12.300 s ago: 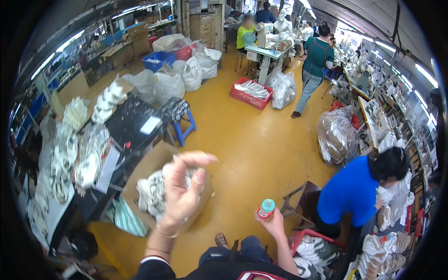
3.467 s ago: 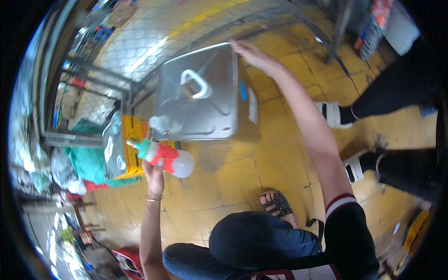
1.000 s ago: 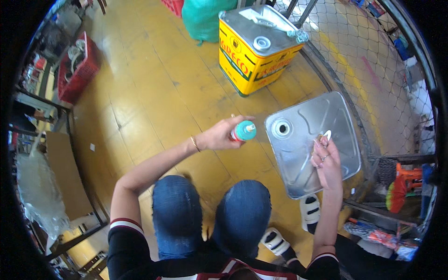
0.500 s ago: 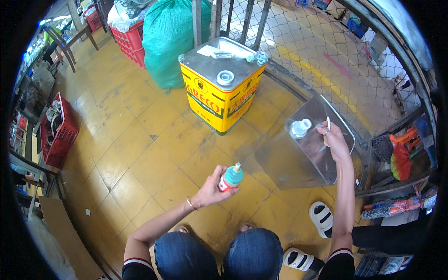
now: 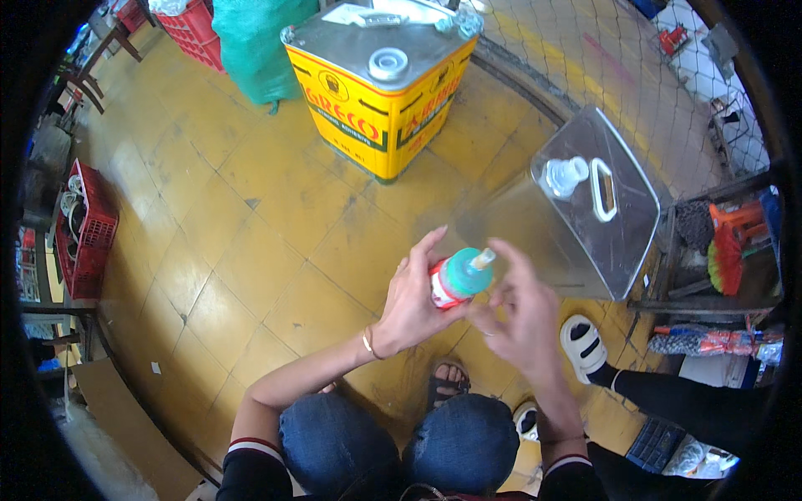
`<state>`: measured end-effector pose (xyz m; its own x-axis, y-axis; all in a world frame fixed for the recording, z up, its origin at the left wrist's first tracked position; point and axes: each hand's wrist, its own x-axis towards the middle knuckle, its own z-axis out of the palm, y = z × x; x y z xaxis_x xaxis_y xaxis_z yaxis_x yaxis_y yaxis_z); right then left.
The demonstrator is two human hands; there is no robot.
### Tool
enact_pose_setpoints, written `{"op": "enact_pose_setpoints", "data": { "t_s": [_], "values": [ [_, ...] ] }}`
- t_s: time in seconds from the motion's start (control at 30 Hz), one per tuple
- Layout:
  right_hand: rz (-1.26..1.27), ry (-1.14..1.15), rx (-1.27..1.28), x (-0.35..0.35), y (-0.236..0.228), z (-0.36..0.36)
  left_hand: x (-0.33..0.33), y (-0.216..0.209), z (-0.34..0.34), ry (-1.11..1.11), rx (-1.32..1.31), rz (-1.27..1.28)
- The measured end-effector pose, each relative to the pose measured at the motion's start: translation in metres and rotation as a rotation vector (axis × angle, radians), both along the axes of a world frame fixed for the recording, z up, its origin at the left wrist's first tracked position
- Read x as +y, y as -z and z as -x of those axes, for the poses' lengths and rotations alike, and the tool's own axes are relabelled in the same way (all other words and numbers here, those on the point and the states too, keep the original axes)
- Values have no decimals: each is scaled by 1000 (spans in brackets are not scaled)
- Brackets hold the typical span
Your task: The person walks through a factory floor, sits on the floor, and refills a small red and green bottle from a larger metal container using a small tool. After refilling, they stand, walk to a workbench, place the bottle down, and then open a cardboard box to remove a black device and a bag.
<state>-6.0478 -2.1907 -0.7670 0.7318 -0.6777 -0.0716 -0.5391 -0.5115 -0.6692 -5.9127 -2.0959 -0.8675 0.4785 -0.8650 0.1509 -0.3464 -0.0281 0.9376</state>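
My left hand (image 5: 408, 305) is wrapped round a small squeeze bottle (image 5: 447, 284) with a red and white body, a green cap and a pale nozzle. The nozzle tilts up and to the right. My right hand (image 5: 526, 321) is beside the bottle, blurred by motion, thumb and fingers apart near the cap, with nothing seen in it. Beyond it stands a silver rectangular tin (image 5: 585, 225) with a white spout (image 5: 564, 177) and a white loop handle (image 5: 603, 190) on top. Farther back is a yellow tin (image 5: 347, 108) with a round white plug (image 5: 388, 64).
At the far left sits a red crate (image 5: 98, 230) of odds and ends. A green sack (image 5: 251, 50) and another red crate (image 5: 190, 33) are behind the yellow tin. Wire mesh (image 5: 535, 37) runs along the back right. Another person's foot in a white sandal (image 5: 585, 346) is at the right.
My right hand has left the silver tin's handle and come to the bottle. My left hand has moved the bottle right and slightly up in view. The view has shifted downward.
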Motion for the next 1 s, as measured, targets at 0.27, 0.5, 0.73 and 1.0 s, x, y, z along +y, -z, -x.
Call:
{"op": "enact_pose_setpoints", "data": {
  "t_s": [0.27, 0.5, 0.73, 1.0],
  "values": [
    [243, -300, -384, -13, 47, -5, 11, -12, -13, 526, 319, -99],
    [-223, -91, -34, -38, 65, 64, 24, 23, -26, 506, 608, -187],
    [95, 12, 724, -3, 247, 133, 15, 48, -20, 174, 258, -6],
    [78, 93, 512, -5, 151, 141, -15, 18, -23, 265, 358, 80]
  ]
}}
